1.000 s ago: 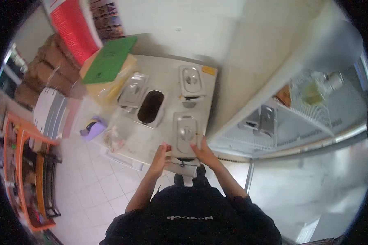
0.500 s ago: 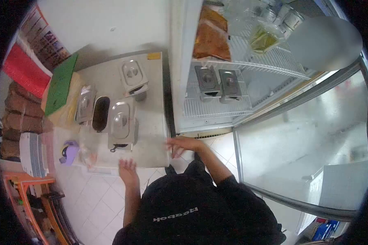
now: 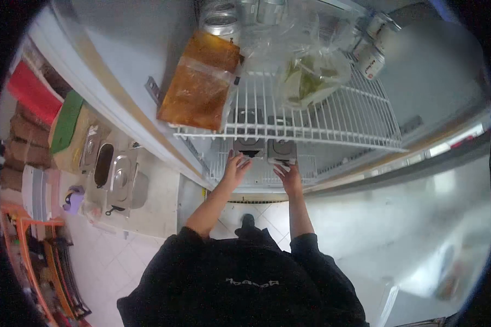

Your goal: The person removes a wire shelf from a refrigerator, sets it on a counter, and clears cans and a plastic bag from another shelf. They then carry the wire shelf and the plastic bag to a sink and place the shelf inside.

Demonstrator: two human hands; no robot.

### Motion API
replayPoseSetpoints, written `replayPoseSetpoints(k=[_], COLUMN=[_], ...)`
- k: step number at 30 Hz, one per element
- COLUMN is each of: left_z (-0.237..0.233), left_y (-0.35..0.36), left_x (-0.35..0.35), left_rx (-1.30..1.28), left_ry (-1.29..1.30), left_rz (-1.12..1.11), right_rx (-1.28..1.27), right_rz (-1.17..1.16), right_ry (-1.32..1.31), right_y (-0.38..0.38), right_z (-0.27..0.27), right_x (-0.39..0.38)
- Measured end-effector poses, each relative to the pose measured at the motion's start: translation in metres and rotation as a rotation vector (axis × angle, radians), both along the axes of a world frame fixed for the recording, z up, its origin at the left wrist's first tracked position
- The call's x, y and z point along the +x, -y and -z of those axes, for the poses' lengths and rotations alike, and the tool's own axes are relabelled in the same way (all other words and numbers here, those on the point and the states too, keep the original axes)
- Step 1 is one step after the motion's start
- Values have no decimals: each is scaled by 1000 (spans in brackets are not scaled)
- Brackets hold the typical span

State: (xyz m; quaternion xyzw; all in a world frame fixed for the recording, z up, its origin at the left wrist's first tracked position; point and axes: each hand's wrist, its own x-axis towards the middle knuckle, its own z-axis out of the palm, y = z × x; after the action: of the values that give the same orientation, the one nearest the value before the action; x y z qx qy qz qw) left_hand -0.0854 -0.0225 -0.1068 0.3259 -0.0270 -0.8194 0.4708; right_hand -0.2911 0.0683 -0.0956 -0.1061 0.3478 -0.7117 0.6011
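Observation:
I face an open fridge. Two lidded steel pans stand side by side on a lower wire shelf [image 3: 311,163]. My left hand [image 3: 235,169] reaches in with fingers spread at the front of the left steel pan [image 3: 249,147]. My right hand [image 3: 289,175] touches the front edge of the right steel pan [image 3: 282,149]; whether it grips is unclear. Above them the upper wire shelf [image 3: 333,122] carries an orange-brown bag [image 3: 199,90], a clear bag of green produce [image 3: 311,76] and cans [image 3: 221,24].
To the left a steel table [image 3: 153,201] holds lidded steel pans [image 3: 125,177], an open dark pan [image 3: 103,163], a green cutting board [image 3: 66,121] and a purple tape dispenser [image 3: 73,199]. The fridge door [image 3: 409,229] stands open at right. White floor tiles lie below.
I have turned from the steel table to the fridge. Both hands left the table's pan and moved into the fridge, reaching the two pans on the lower shelf.

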Motion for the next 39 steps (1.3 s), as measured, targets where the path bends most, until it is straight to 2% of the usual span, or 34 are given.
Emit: replayPoseSetpoints(k=[1, 4, 5, 9, 12, 13, 15, 17, 19, 21, 22, 24, 25, 26, 28, 30, 31, 34, 35, 39], left_z=[18, 23, 35, 41, 39, 32, 14, 16, 20, 15, 8, -34, -57, -78, -105, -103, -102, -166, -174, -193], left_y=[6, 10, 14, 24, 27, 24, 12, 5, -3, -14, -22, -43, -56, -70, -98, -125, -140, -194, -210, -273], left_x=[-11, -25, -32, -29, -20, -18, -17, -14, -6, 1, 6, 18, 30, 44, 74, 111, 131, 199, 222, 320], left_rx=[24, -72, 59, 25, -58, -57, -50, -25, -46, -44, -40, -66, -77, -132, -246, -278, -297, -228, -203, -127], left_ry=[19, 160, 178, 313, 324, 348, 401, 436, 440, 420, 411, 449, 464, 445, 403, 392, 381, 363, 354, 450], left_rz=[-93, -81, -150, -95, -21, -37, -62, -46, -28, -15, -12, 45, 75, 98, 170, 241, 274, 302, 286, 206], right_rx=[45, 49, 52, 73, 93, 220, 159, 101, 46, 219, 189, 141, 286, 201, 230, 209, 197, 164, 188, 238], right_rz=[-6, -6, -8, -32, 5, 77, 79, 36, -59, 65, 72, 89, 111, 69, 100, 141, 112, 117, 93, -50], right_ry=[49, 37, 12, 66, -13, 55, -133, -191, -118, -100, -91, -103, -185, -105, -233, -260, -210, -172, -168, -155], right_y=[8, 19, 23, 25, 19, 26, 21, 7, -13, -29, -40, -67, -74, -90, -118, -143, -160, -190, -195, -215], right_z=[16, 29, 30, 30, 24, 67, 111, 113, 75, 48, 39, 22, -12, -9, -34, -90, -98, -138, -155, -160], right_x=[-7, -16, -19, -32, -42, -58, -74, -76, -73, -61, -58, -57, -42, -50, -38, 2, 10, 62, 86, 162])
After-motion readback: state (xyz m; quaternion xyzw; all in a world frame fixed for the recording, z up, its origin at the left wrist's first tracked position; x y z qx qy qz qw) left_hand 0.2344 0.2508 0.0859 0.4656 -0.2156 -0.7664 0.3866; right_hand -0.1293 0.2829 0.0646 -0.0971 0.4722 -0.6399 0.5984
